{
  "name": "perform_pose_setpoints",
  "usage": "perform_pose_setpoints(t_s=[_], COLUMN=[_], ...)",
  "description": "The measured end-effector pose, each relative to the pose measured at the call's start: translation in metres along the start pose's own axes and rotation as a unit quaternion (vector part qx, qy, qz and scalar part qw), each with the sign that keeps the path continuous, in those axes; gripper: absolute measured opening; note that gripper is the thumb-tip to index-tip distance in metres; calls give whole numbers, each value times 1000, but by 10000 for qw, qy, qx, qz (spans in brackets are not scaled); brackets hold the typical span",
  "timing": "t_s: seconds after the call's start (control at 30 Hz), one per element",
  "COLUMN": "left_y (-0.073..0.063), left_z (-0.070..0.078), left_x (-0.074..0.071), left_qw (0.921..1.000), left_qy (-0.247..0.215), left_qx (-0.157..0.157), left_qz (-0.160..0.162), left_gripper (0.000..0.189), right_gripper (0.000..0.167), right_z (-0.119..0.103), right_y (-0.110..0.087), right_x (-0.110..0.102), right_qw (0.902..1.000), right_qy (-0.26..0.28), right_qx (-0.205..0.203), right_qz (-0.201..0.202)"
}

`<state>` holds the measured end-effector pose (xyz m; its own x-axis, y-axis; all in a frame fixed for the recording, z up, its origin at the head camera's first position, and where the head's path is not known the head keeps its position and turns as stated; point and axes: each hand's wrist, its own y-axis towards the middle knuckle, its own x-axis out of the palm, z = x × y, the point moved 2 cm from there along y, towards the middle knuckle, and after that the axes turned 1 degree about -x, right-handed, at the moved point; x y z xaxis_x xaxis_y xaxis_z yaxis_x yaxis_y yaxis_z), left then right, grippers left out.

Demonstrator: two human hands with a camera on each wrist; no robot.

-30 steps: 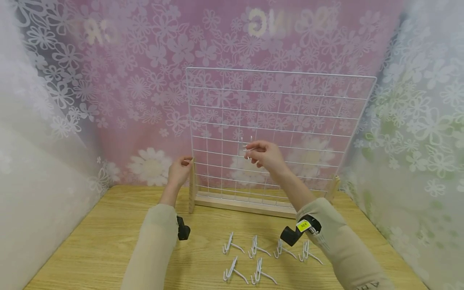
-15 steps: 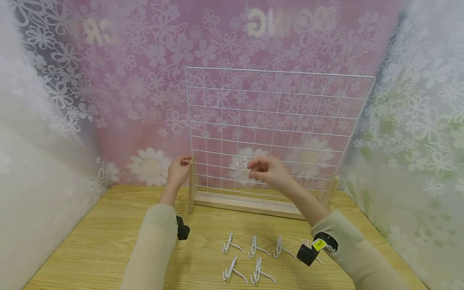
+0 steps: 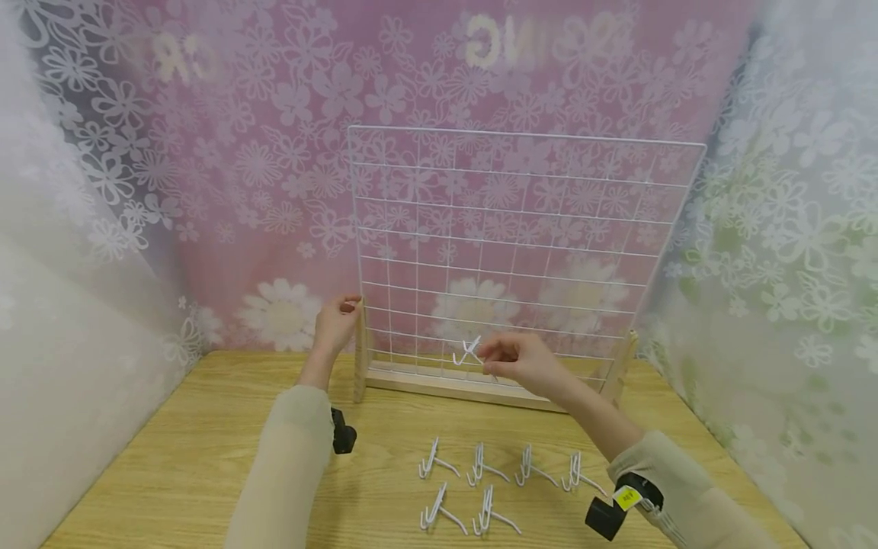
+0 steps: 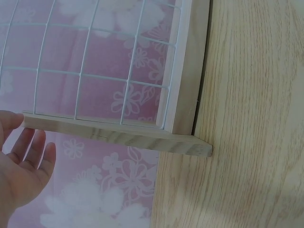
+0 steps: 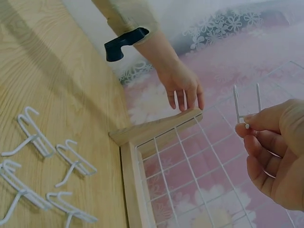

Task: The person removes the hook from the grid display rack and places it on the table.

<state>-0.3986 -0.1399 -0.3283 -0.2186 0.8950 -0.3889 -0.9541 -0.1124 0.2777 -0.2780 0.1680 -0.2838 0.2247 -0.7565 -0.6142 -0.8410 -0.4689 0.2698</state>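
Observation:
In the head view, my right hand (image 3: 524, 362) pinches a white wire hook (image 3: 466, 352) between thumb and fingertips, in front of the lower rows of a white wire grid panel (image 3: 528, 135). The right wrist view shows the hook's two bent prongs (image 5: 236, 102) standing above the fingertips. Whether the hook touches the grid, I cannot tell. At the stand's left side, my left hand (image 3: 336, 324) holds the upper end of a wooden post (image 3: 360, 351). Its thumb and fingers lie on either side of that post (image 4: 118, 134) in the left wrist view.
Several more white wire hooks (image 3: 430, 457) lie in two rows on the wood-grain table (image 3: 171, 457), nearer me than the stand. A wooden base bar (image 3: 466, 386) runs under the grid, with another post (image 3: 620, 366) at right. A pink flowered backdrop (image 3: 267, 191) hangs behind.
My right hand has come down along the grid and slightly right, carrying the hook from mid-height to the lower rows. The hook's prongs have tilted left. My left hand has stayed on the post.

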Motion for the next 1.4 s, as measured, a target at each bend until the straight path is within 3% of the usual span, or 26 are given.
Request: perform_pose_setpoints(t_s=[0.33, 0.67, 0.97, 1.4], left_y=[0, -2, -1, -2], left_z=[1, 2, 2, 1], left_x=[0, 0, 0, 1], left_qw=[10000, 9999, 9999, 9999], left_qy=[88, 110, 145, 131], left_qx=[25, 43, 15, 24], left_qz=[-3, 8, -36, -65], left_gripper=[33, 34, 35, 35], right_gripper=[17, 13, 12, 19], right_z=[20, 40, 69, 105], right_y=[-20, -48, -72, -102], right_x=[-2, -1, 1, 10], right_qw=[9996, 9982, 9925, 9837], right_qy=[-185, 6, 596, 986], right_qx=[-11, 181, 388, 477], right_qz=[-218, -573, -992, -1423])
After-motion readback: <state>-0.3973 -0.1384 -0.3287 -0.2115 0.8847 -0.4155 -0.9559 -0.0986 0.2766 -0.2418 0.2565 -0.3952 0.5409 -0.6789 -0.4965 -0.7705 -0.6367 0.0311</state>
